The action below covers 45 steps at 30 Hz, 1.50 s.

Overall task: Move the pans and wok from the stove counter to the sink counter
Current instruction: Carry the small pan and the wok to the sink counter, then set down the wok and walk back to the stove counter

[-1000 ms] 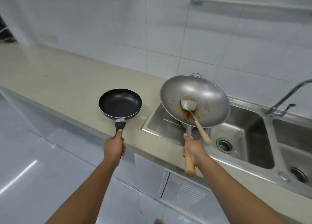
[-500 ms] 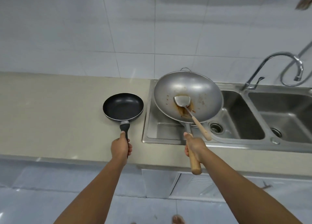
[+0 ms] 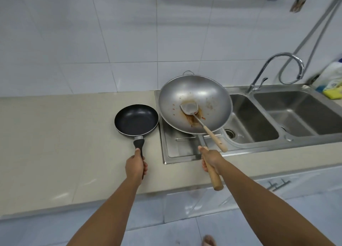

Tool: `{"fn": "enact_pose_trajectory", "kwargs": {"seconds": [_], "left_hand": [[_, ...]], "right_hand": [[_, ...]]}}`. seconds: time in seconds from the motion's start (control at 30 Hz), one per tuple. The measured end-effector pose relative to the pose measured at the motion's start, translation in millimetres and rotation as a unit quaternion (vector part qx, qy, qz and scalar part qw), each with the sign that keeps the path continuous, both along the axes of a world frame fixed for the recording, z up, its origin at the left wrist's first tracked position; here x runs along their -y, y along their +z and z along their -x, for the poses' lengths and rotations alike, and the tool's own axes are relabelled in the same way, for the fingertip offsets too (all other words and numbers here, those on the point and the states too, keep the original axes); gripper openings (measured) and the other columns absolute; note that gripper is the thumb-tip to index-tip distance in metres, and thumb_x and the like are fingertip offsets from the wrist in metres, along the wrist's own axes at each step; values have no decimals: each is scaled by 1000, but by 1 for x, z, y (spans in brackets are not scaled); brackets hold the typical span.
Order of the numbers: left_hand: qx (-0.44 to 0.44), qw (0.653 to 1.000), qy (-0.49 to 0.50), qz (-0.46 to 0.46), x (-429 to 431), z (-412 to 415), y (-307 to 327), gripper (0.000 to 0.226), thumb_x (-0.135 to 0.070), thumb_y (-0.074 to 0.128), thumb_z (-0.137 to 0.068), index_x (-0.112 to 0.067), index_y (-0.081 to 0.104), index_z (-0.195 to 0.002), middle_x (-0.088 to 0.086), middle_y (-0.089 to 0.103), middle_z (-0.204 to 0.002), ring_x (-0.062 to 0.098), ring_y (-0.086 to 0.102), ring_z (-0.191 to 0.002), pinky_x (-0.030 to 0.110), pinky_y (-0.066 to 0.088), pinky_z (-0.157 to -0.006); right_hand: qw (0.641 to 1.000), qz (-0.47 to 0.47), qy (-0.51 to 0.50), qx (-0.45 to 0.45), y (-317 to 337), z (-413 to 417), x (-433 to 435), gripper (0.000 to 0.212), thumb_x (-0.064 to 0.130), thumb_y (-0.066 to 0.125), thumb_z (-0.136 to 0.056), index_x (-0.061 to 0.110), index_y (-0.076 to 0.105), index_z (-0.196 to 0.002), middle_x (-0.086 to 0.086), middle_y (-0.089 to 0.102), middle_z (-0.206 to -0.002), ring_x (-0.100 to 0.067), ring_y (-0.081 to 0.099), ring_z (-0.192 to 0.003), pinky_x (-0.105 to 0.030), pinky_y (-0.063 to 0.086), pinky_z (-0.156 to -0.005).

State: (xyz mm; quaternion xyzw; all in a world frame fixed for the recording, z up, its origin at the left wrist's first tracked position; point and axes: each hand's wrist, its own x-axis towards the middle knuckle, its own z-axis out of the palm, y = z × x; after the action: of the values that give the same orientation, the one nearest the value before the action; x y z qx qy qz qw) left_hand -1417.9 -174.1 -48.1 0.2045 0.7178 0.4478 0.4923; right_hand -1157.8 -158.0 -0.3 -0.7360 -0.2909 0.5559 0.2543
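Note:
My left hand (image 3: 136, 165) grips the black handle of a small black frying pan (image 3: 136, 122), which is over the beige counter (image 3: 55, 144) just left of the sink. My right hand (image 3: 210, 157) holds the wooden handle of a steel wok (image 3: 211, 97), held over the sink's drainboard (image 3: 177, 145). A metal spatula (image 3: 190, 109) with a wooden grip lies inside the wok, beside brown sauce stains. Whether the pan rests on the counter or hovers just above it, I cannot tell.
A double steel sink (image 3: 299, 112) runs to the right, with a curved faucet (image 3: 275, 66) behind it. A plastic bag and yellow sponge (image 3: 331, 90) sit at the far right. White tiled wall rises behind; white cabinets (image 3: 277, 182) stand below.
The view has swung right and squared up to the sink. Both hands have carried the pan and wok along, and the wok now sits over the drainboard and sink edge.

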Motion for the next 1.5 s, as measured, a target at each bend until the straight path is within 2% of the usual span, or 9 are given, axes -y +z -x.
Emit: {"fn": "enact_pose_trajectory", "kwargs": {"seconds": [0.2, 0.43, 0.6, 0.7, 0.9, 0.97, 1.07, 1.3, 1.5], "left_hand": [[123, 987, -94, 34, -3, 19, 3, 51, -49, 41, -100, -6, 54, -76, 9, 50, -54, 22, 45, -43, 30, 39, -47], [92, 985, -132, 64, 4, 27, -2, 49, -51, 37, -101, -7, 50, -84, 13, 54, -62, 25, 50, -51, 31, 44, -50], [7, 987, -157, 24, 5, 26, 1, 42, -44, 33, -104, -6, 50, -96, 12, 59, -70, 24, 54, -54, 30, 46, -53], [-7, 986, -164, 23, 7, 24, 3, 41, -41, 34, -104, -5, 51, -100, 13, 62, -72, 24, 56, -55, 31, 48, -55], [-98, 981, -167, 24, 9, 13, 7, 39, -29, 43, -101, -3, 43, -130, 12, 60, -90, 26, 58, -70, 32, 48, -64], [-171, 962, -205, 49, 9, 6, 9, 61, -32, 49, -98, -5, 27, -147, 18, 55, -128, 34, 58, -108, 41, 48, -90], [-321, 914, -242, 56, 6, -13, 22, 86, -44, 48, -97, -6, 0, -156, 14, 5, -164, 30, 13, -149, 50, 15, -118], [-427, 819, -379, -50, -29, -79, 56, 79, -48, 35, -100, -9, -4, -157, 10, -10, -165, 24, -7, -151, 48, 1, -120], [-520, 665, -512, -159, -56, -170, 71, 74, -52, 23, -101, -11, -5, -157, 9, -6, -165, 25, -7, -151, 48, -2, -119]], "right_hand": [[999, -5, -48, 5, -9, 12, 2, 38, 46, 53, -97, 7, 53, -93, -6, 41, -64, -14, 37, -49, -24, 36, -45], [995, -28, -20, 95, -13, 23, 2, 45, 45, 47, -99, 3, 58, -109, -9, 51, -74, -18, 48, -57, -30, 45, -53], [970, -60, 78, 222, -7, 31, 10, 41, 35, 32, -105, 6, 48, -129, -14, 61, -105, -28, 59, -89, -39, 50, -78], [956, -62, 121, 262, -6, 34, 18, 45, 25, 34, -105, 8, 32, -147, -16, 53, -134, -33, 57, -114, -40, 46, -90], [905, -93, 201, 364, 1, 45, 35, 43, 8, 42, -100, 7, 34, -143, -16, 40, -140, -33, 56, -113, -38, 49, -89], [900, -109, 206, 369, 6, 47, 39, 42, 8, 43, -100, 7, 37, -142, -13, 41, -140, -32, 52, -116, -39, 49, -92], [897, -141, 205, 364, 22, 48, 38, 34, 17, 43, -102, 4, 48, -133, -11, 45, -139, -31, 50, -118, -38, 48, -94], [862, -235, 190, 407, 58, 5, 20, 52, 33, 34, -104, 10, 36, -150, -9, 26, -161, -30, 21, -147, -43, 28, -117], [847, -159, 169, 479, 48, -84, 12, 55, 38, 31, -104, 4, 38, -147, -14, 30, -158, -33, 20, -147, -45, 21, -119]]}}
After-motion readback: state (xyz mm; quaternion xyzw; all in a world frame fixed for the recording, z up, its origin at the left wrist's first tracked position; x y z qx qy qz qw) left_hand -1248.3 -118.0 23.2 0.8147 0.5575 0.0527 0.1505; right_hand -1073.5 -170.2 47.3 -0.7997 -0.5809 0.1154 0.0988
